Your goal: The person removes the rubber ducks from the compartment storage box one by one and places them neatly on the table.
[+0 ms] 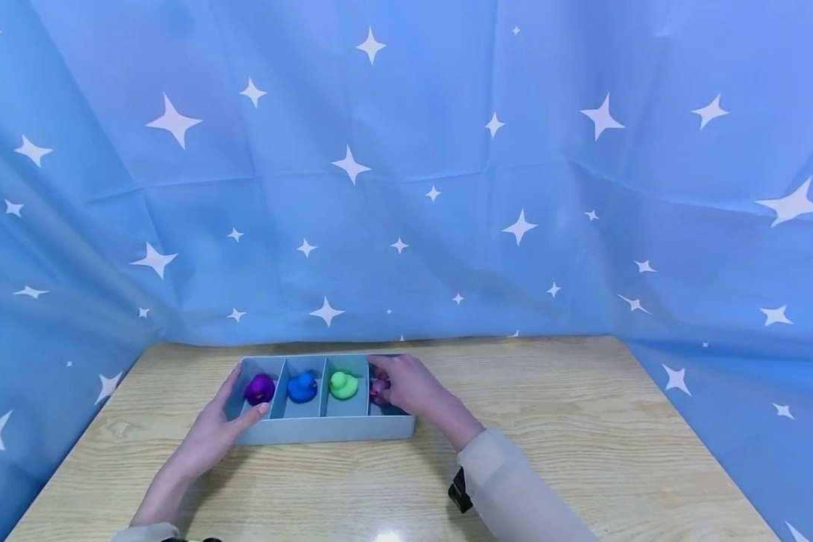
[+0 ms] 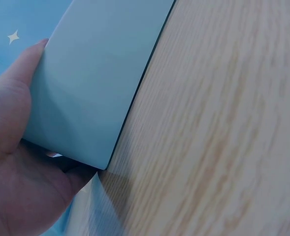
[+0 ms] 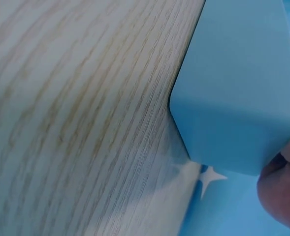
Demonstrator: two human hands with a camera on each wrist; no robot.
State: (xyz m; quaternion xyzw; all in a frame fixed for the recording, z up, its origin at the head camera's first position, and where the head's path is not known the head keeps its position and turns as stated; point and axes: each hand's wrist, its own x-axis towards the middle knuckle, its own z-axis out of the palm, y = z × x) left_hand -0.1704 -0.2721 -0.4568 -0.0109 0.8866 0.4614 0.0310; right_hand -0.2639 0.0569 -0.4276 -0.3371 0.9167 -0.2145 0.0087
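A light blue box (image 1: 325,430) with a row of compartments lies on the table. My left hand (image 1: 210,434) grips its left end, thumb over the front rim and fingers along the end wall. In the left compartment sits a purple toy duck (image 1: 260,389), then a blue duck (image 1: 302,387) and a light green duck (image 1: 343,385). My right hand (image 1: 409,384) reaches down into the right compartment and holds a pinkish-purple duck (image 1: 379,391), partly hidden by its fingers. In the right wrist view, only part of the right hand (image 3: 285,182) shows beside the box's end.
The wooden table (image 1: 549,421) extends around the box. A blue cloth with white stars (image 1: 420,150) hangs behind the table and along both sides. A black band (image 1: 459,491) shows at the right sleeve.
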